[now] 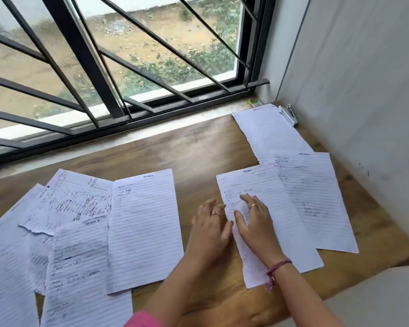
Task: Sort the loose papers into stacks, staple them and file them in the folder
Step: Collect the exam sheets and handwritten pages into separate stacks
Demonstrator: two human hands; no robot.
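**Papers spread on worktop, both hands at the right-hand sheet**

At 9 o'clock on the wooden worktop, a loose overlapping heap of lined papers, handwritten, some with torn edges, running off the frame's left and bottom edges. Just right of the heap, overlapping its edge, a mostly blank lined sheet with a short heading at the top.

At centre, toward 6 o'clock, the left hand: grip apart, fingers extended and relaxed, resting on bare wood with fingertips at the left edge of a written sheet. Ring on one finger; pink sleeve at the bottom edge.

Just right, the right hand: grip apart, fingers spread flat, pressing down on that same sheet. Ring on one finger, reddish thread band on the wrist.

At 3 o'clock, a second written sheet tucked partly under the pressed one. Toward 1 o'clock, a third sheet, its near end overlapped by the second. Beside its far corner, against the wall, a silver stapler; a small yellow-green object on the window ledge. No folder recognisable.
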